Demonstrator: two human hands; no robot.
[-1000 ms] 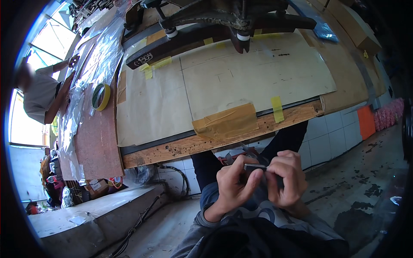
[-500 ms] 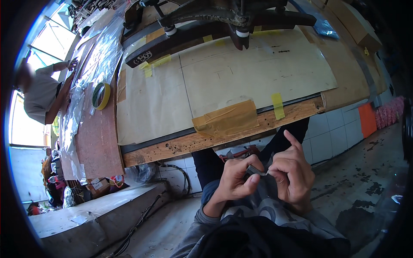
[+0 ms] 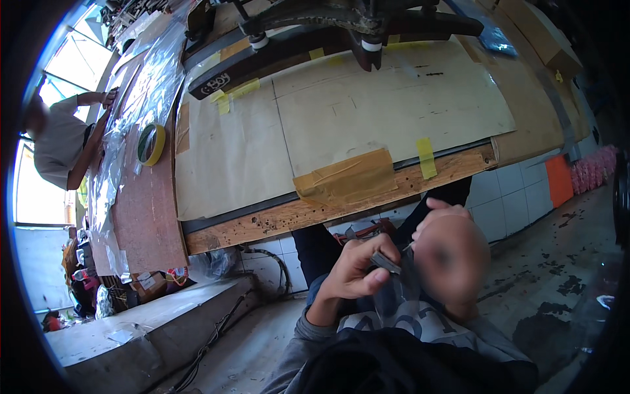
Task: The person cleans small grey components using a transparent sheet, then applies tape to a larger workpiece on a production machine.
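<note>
In the head view, we look down on two bare hands raised in front of our lap, just short of the table's wooden edge. Our left hand is closed lightly, thumb and curled forefinger pinching a small dark piece that juts out at the 4 o'clock side of the grip. The piece's long axis runs from about 10 o'clock to 4 o'clock — its free end tipped toward our right side. The left hand is the nearer one, in contact; our right hand is raised just beside it at 2 o'clock from the piece, a narrow gap apart, so that the piece lies at 8 o'clock from the right fingertips. The right fingers look bent, but blur covers most of that hand — how far they are spread, and whether they grip anything, we cannot make out. From the hands, a brown tape patch sits at 11 o'clock, a dark metal frame at 12 and a yellow tape roll at 10.
</note>
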